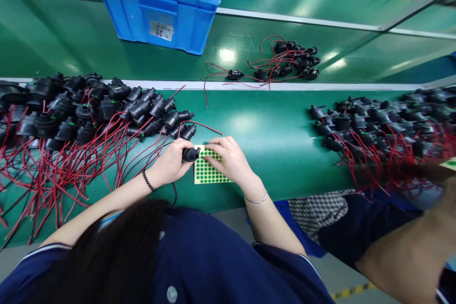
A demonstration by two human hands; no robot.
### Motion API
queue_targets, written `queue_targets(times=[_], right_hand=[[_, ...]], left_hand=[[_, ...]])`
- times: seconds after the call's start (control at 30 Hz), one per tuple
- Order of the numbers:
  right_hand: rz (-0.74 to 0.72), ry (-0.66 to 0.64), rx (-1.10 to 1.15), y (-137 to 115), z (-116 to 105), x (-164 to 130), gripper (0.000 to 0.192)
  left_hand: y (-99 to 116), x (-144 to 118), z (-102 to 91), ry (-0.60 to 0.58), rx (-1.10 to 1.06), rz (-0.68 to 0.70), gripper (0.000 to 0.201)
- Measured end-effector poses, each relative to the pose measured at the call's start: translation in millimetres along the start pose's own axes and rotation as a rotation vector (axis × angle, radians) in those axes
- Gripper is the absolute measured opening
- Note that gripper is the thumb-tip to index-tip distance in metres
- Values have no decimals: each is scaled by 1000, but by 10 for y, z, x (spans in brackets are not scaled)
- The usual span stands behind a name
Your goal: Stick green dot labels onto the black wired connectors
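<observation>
My left hand (170, 164) grips a small black plastic part (191, 154) with a red wire trailing from it, held just above the green work surface. My right hand (228, 159) rests on a yellowish sheet of green round stickers (207, 174), fingertips at the sheet's top edge beside the black part. The sheet lies flat on the green table (278, 137) right in front of me.
A big heap of black parts with red wires (71, 114) covers the left. Another heap (384, 123) lies at the right, where a co-worker's arm (409, 247) reaches in. A smaller bunch (292, 61) sits further back, near a blue crate (160, 0).
</observation>
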State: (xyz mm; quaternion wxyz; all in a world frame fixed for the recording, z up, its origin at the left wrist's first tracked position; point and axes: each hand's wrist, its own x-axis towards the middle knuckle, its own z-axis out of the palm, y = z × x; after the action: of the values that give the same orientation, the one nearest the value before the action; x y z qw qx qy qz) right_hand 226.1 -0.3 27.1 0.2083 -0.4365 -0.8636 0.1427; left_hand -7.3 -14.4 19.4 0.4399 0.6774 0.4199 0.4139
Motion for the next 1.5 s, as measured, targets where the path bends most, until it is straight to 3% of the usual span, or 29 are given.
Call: queue_targets(times=[0.13, 0.43, 0.77, 0.87, 0.97, 1.13, 1.23, 1.4, 1.5], right_hand=[[22, -15, 18, 13, 32, -25, 28], [62, -16, 108, 122, 106, -22, 23], [71, -27, 201, 128, 43, -14, 24], [33, -50, 185, 104, 17, -13, 31], [85, -56, 204, 92, 21, -3, 26], [189, -114, 306, 123, 18, 29, 21], [162, -129, 301, 135, 2, 38, 15], [-37, 22, 141, 74, 18, 26, 7], [-78, 124, 37, 16, 38, 18, 9]], left_hand=[[-76, -15, 74, -53, 216, -31, 26], [-90, 64, 180, -51, 288, -99, 31], [-57, 115, 202, 73, 334, -21, 33], [-33, 126, 198, 145, 323, -30, 33], [-5, 132, 188, 169, 312, -62, 34], [4, 126, 166, 62, 317, -67, 37], [-15, 122, 172, 21, 326, -54, 34], [-11, 132, 194, 96, 338, -100, 30], [15, 142, 198, 114, 337, -134, 31]])
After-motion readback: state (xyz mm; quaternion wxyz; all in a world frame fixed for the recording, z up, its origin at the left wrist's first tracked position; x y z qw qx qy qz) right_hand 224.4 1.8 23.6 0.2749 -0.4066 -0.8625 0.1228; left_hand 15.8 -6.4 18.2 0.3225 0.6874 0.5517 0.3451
